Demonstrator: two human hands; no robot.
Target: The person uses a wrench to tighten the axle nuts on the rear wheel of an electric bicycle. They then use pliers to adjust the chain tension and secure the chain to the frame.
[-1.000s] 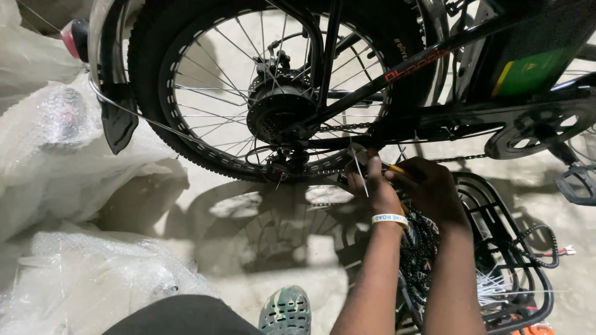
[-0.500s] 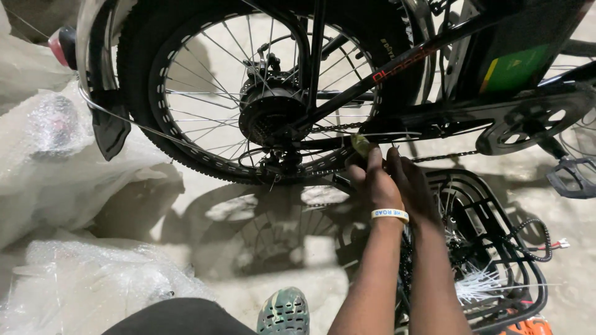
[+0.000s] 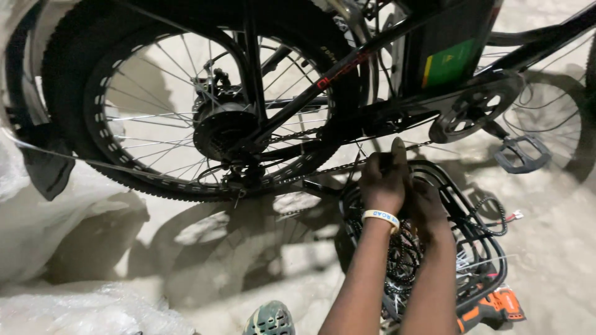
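At the bottom centre of the frame the toe of a grey-green shoe (image 3: pixel 269 319) is planting on the pale floor (image 3: pixel 546 248), and just right of it the person's two forearms are reaching up toward the middle of the picture. The left hand (image 3: pixel 383 181), with a pale wristband (image 3: pixel 381 218) at the wrist, is closing around something small at the bicycle chain (image 3: pixel 323 170); its fingers (image 3: pixel 397 155) are curled shut, though what they are pinching cannot be told. The right hand (image 3: pixel 427 201) is sitting just beside and slightly below it, mostly in shadow, so whether its fingers are closed cannot be told. Under both hands a black wire rack (image 3: pixel 481 248) is lying on the floor, and at the lower right edge an orange power tool (image 3: pixel 496 307) is resting against it. Beyond the hands the chain is running left toward the hub (image 3: pixel 220 130) of the fat-tyred rear wheel (image 3: pixel 99 124) in the upper left, and right toward the chainring (image 3: pixel 475 111) and the pedal (image 3: pixel 521 154) in the upper right. The likely trouble is a pinch: if the wheel or crank is turning while the fingers are on the chain, they could be drawn into the sprocket teeth. The rack's wires and loose cables are also lying where a wrist could be catching, and the bicycle, apparently standing unsupported over clutter, could be tipping if it is pulled sideways. Crumpled plastic wrap (image 3: pixel 74 307) at the lower left could be sliding underfoot.
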